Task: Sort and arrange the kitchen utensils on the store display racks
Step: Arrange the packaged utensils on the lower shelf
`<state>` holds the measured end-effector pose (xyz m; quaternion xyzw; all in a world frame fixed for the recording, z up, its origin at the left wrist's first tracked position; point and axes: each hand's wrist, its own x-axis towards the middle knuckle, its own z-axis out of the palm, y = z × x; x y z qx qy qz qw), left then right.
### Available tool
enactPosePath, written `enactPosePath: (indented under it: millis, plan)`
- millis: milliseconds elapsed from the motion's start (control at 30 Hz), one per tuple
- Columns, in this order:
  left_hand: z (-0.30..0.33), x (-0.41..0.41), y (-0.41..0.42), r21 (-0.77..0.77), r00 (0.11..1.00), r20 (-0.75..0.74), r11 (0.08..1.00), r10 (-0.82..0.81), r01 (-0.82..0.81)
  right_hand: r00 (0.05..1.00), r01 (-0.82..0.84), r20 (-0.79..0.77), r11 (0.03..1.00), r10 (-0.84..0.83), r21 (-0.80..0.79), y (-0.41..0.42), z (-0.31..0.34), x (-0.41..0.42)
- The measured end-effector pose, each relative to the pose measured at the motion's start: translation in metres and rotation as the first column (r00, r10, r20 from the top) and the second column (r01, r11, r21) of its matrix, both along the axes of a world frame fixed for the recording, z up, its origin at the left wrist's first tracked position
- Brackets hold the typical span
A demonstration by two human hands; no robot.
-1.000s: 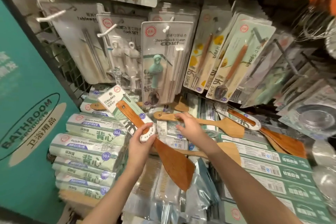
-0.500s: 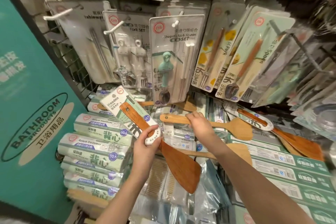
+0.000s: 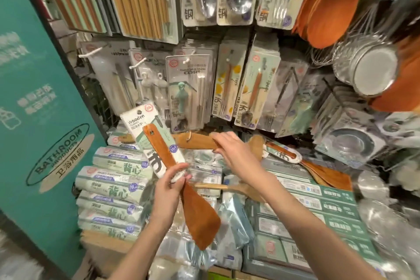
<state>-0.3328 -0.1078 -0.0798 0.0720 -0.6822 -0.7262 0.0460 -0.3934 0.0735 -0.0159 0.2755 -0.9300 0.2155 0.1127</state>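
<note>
Right hand now gripping light wooden spatula, lifted off shelf pile since a moment ago; left hand still pinching carded dark spatula mid-handle; both probably bound for hanging pegs

Reddish-brown flat wooden spatula: wood, smooth, matt; white printed card sleeve: paper, slight sheen. Pale wooden spatula: bare matt wood. Hanging round steel strainers: shiny metal. Clear blister cutlery packs: glossy plastic.
</note>
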Motion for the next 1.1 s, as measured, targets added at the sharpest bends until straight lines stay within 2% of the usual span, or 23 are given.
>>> enactPosePath:
  millis: [133,233,400,467,600,833,933,1100]
  plan:
    - [0.021,0.024,0.016,-0.098,0.999,-0.008,0.994,-0.046,0.045,1.000,-0.007,0.003,0.993,0.008,-0.121,0.007,0.049,0.030]
    - [0.045,0.032,0.031,-0.120,0.997,0.024,0.990,-0.068,0.070,0.996,0.026,0.093,0.974,-0.005,-0.226,0.016,0.090,0.049]
    - [0.091,0.043,0.056,-0.191,0.965,-0.092,0.956,-0.245,0.225,0.975,0.160,0.211,0.879,-0.070,-0.450,0.027,0.147,0.086]
    - [0.106,0.046,0.070,-0.161,0.950,-0.116,0.949,-0.290,0.270,0.967,0.200,0.238,0.843,-0.089,-0.500,0.027,0.164,0.099]
    - [0.134,0.059,0.107,-0.140,0.941,-0.176,0.953,-0.290,0.268,0.958,0.268,0.241,0.789,-0.157,-0.552,0.038,0.186,0.130]
    - [0.155,0.081,0.189,-0.205,0.913,-0.264,0.943,-0.312,0.263,0.948,0.316,0.180,0.705,-0.263,-0.635,0.094,0.209,0.163]
    - [0.168,0.090,0.233,-0.215,0.885,-0.282,0.923,-0.371,0.318,0.933,0.336,0.106,0.722,-0.345,-0.605,0.141,0.221,0.170]
    - [0.193,0.090,0.323,-0.252,0.877,-0.295,0.916,-0.379,0.312,0.941,0.293,0.046,0.739,-0.336,-0.606,0.238,0.246,0.168]
